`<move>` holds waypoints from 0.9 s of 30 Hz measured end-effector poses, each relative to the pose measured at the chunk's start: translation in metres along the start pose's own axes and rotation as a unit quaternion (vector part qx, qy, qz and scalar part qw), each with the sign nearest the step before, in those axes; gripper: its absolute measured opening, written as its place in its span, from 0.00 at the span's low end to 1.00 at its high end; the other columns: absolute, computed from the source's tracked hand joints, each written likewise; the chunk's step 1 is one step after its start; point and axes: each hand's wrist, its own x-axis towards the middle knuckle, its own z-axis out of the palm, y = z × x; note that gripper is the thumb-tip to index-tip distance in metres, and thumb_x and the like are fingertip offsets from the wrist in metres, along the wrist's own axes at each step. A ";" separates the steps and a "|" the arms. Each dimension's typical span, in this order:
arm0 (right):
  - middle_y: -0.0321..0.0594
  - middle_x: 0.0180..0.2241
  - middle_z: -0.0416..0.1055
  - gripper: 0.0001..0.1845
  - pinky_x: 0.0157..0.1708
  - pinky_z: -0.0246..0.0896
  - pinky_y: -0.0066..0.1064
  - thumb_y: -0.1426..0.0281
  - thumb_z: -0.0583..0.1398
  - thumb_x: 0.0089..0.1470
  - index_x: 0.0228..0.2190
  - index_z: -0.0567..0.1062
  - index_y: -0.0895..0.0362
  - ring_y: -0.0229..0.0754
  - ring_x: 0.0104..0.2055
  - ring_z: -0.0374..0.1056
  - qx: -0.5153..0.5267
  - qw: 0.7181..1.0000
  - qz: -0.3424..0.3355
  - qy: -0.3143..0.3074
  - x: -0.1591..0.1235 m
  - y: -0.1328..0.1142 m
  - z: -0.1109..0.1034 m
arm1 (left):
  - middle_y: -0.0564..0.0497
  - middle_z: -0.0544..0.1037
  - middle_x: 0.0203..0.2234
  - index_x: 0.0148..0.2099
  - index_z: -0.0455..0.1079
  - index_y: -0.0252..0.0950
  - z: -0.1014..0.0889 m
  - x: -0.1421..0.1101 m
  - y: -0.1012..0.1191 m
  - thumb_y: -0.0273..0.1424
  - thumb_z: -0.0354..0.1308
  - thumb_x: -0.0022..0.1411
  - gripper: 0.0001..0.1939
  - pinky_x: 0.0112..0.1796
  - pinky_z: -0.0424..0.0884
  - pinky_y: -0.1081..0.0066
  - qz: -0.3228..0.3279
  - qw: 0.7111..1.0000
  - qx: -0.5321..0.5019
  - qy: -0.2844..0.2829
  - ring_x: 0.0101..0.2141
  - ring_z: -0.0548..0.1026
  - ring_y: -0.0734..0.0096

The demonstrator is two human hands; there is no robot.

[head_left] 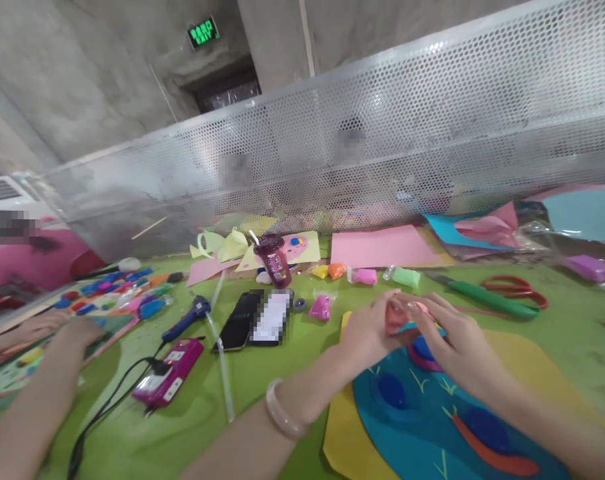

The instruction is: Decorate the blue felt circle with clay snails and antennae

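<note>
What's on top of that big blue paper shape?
On the rounded blue paper shape are round dark-blue lumps, a curved orange strip and yellow-green lines. The bare right hand and forearm cover part, so anything beneath can't be seen.

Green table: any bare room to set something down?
Bare: between magenta box and clear stick; between phones and yellow card, below the bright-pink packet; right of the green cutter. Crowded: far edge, with cup, papers and coloured packets.

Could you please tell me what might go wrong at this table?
The reddish piece between the left hand and right hand could slip onto the blue paper. The drink cup, if knocked, might spill toward the phones. The black cord at the magenta power strip might get snagged.
</note>
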 end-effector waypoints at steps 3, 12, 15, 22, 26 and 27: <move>0.44 0.34 0.71 0.19 0.38 0.65 0.37 0.59 0.47 0.60 0.33 0.74 0.54 0.45 0.38 0.68 -0.002 1.000 -0.007 -0.023 0.001 -0.002 -0.003 | 0.45 0.73 0.47 0.60 0.54 0.41 0.000 -0.003 -0.002 0.44 0.57 0.53 0.34 0.44 0.69 0.55 0.057 0.996 -0.065 0.009 0.45 0.73 0.52; 0.45 0.35 0.73 0.20 0.36 0.65 0.35 0.58 0.46 0.59 0.35 0.74 0.54 0.45 0.36 0.70 -0.005 0.998 0.030 -0.057 0.008 -0.003 -0.011 | 0.48 0.73 0.33 0.41 0.68 0.35 -0.003 0.006 -0.001 0.43 0.46 0.63 0.18 0.37 0.67 0.67 0.033 0.944 -0.327 -0.035 0.35 0.71 0.66; 0.44 0.37 0.74 0.20 0.33 0.66 0.36 0.58 0.46 0.59 0.44 0.70 0.53 0.47 0.38 0.71 0.001 0.996 0.079 -0.028 0.007 -0.002 -0.013 | 0.49 0.72 0.33 0.41 0.67 0.35 -0.005 0.007 0.001 0.46 0.48 0.61 0.19 0.38 0.65 0.69 0.030 0.941 -0.337 -0.033 0.35 0.70 0.67; 0.44 0.39 0.72 0.17 0.38 0.64 0.37 0.61 0.48 0.58 0.45 0.68 0.54 0.46 0.39 0.70 0.053 0.995 0.070 0.043 0.009 0.000 -0.011 | 0.54 0.65 0.24 0.36 0.65 0.36 -0.003 0.008 -0.003 0.48 0.49 0.59 0.19 0.32 0.62 0.71 0.019 0.925 -0.378 -0.018 0.27 0.65 0.73; 0.41 0.31 0.69 0.13 0.32 0.63 0.35 0.66 0.49 0.54 0.40 0.69 0.53 0.42 0.30 0.66 0.101 0.988 0.102 0.062 0.015 0.005 -0.012 | 0.52 0.69 0.26 0.37 0.67 0.36 -0.002 0.012 -0.006 0.47 0.55 0.56 0.18 0.31 0.64 0.72 -0.004 0.895 -0.446 -0.005 0.27 0.67 0.73; 0.39 0.27 0.68 0.12 0.29 0.62 0.34 0.68 0.49 0.51 0.36 0.69 0.53 0.41 0.28 0.64 0.125 0.982 0.130 0.056 0.016 0.007 -0.012 | 0.51 0.70 0.27 0.38 0.67 0.36 -0.002 0.013 -0.006 0.45 0.56 0.55 0.17 0.31 0.64 0.72 -0.016 0.884 -0.467 0.003 0.28 0.68 0.73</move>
